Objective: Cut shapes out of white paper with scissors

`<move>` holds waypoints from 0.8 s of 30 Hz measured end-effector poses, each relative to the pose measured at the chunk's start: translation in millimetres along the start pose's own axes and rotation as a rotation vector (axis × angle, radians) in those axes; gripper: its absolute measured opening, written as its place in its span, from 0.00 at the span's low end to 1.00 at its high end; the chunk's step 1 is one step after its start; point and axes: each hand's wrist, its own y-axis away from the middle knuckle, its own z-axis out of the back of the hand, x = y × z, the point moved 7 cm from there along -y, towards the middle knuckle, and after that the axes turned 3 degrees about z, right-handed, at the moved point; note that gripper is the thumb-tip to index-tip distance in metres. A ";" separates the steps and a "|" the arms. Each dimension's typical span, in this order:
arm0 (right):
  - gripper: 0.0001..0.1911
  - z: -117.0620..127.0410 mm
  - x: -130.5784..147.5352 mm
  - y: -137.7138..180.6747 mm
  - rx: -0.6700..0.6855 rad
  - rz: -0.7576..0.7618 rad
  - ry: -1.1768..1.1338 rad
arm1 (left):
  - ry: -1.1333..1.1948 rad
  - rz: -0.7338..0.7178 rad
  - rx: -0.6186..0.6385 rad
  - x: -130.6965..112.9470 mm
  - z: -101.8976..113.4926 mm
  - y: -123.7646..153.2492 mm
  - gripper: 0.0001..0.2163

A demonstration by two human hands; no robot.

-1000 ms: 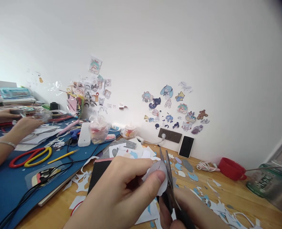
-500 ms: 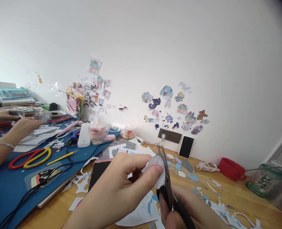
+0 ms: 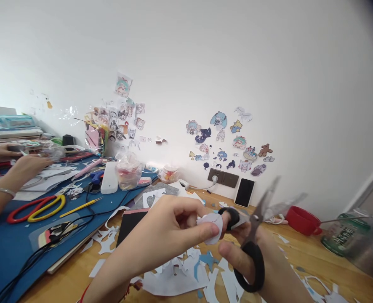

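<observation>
My left hand (image 3: 170, 227) pinches a small white paper cut-out (image 3: 212, 225) between thumb and fingers, held above the wooden table (image 3: 75, 273). My right hand (image 3: 252, 261) grips black-handled scissors (image 3: 252, 235). Their blades are spread apart and point up to the right, smeared by motion, away from the cut-out. Under both hands lie white and blue paper offcuts (image 3: 186, 273).
At the far left another person's hands (image 3: 22, 166) work on a blue mat (image 3: 9, 248) beside red-and-yellow scissors (image 3: 35, 208), a yellow pencil and black cables. Stickers cover the wall. A phone (image 3: 245, 192), a red cup (image 3: 302, 220) and a green jar (image 3: 344, 237) stand at the back right.
The scissors left the paper and swung up to the right with blades apart. A large offcut dropped onto the table. My left hand still holds the cut-out.
</observation>
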 end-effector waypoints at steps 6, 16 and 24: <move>0.11 15.5 3.4 -4.6 -0.246 0.044 -0.158 | -0.096 -0.055 -0.080 -3.3 0.6 -6.0 0.10; 0.12 19.3 3.7 -6.5 -0.307 0.067 -0.123 | -0.151 -0.096 -0.069 -5.6 1.3 -9.9 0.10; 0.13 16.7 0.0 -5.3 -0.357 -0.039 -0.018 | -0.094 -0.096 -0.161 -8.5 8.4 -15.8 0.06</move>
